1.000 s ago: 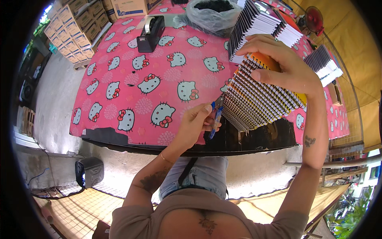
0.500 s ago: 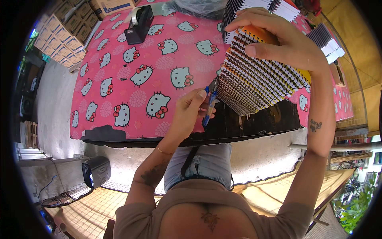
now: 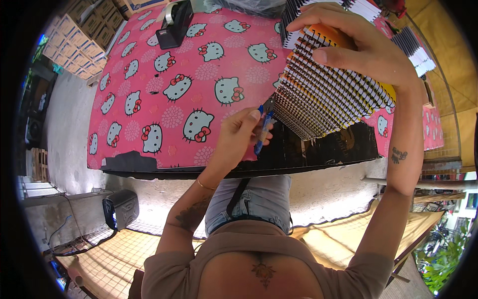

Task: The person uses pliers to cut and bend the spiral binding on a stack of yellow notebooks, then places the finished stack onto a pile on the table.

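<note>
A tall stack of spiral-bound notebooks point(image 3: 328, 89) stands on the table point(image 3: 169, 119), its wire bindings facing me and an orange cover on top. My right hand point(image 3: 356, 50) rests over the top of the stack, thumb on the binding side and fingers spread across the cover. My left hand point(image 3: 249, 130) is closed round blue-handled pliers point(image 3: 265, 127). The jaws of the pliers meet the left edge of the bindings, low on the stack. Exactly what the jaws touch is too small to tell.
A black tape dispenser point(image 3: 173, 25) stands at the back left, near a clear plastic bag point(image 3: 254, 7). More spiral notebooks point(image 3: 414, 47) lie at the far right. Stacked cartons point(image 3: 79, 45) stand beyond the table's left side. A black speaker-like box point(image 3: 121, 209) is on the lower left.
The view has shifted slightly. My right hand remains on the notebook stack, and my left hand still holds the pliers at the bindings' left edge.
</note>
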The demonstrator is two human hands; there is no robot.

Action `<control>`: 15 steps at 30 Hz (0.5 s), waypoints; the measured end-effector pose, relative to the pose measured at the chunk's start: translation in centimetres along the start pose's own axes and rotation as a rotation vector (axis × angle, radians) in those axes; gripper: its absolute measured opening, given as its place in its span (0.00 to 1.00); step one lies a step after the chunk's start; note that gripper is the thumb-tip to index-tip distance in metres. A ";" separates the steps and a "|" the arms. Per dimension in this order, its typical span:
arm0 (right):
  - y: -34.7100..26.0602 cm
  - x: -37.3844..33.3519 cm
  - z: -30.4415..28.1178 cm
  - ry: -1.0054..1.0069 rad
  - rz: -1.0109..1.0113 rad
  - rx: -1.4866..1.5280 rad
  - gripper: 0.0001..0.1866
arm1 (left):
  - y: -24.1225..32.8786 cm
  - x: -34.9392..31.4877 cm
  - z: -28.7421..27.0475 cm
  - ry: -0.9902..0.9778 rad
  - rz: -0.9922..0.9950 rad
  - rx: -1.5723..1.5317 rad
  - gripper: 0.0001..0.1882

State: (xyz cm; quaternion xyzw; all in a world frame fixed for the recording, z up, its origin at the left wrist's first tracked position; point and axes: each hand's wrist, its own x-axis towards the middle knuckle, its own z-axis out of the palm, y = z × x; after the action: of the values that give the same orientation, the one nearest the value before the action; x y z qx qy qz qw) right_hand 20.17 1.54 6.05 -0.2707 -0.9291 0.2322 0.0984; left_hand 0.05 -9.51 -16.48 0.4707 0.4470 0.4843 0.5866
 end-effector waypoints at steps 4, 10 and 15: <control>2.0 0.1 0.4 0.072 -0.201 -0.050 0.23 | 0.0 -0.2 0.6 0.175 0.575 0.853 0.21; -0.4 -0.2 0.2 0.009 -0.014 -0.071 0.24 | -0.1 -0.2 0.0 -0.039 -0.230 -0.464 0.20; -1.9 0.2 0.5 0.035 -0.064 -0.071 0.24 | -0.9 -0.3 -0.4 0.052 0.128 0.259 0.20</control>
State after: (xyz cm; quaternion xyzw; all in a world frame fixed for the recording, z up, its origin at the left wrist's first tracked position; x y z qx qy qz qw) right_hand 18.96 0.08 6.59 -0.2483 -0.9430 0.1908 0.1124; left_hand -0.26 -9.82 -17.38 0.5574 0.4899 0.4709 0.4770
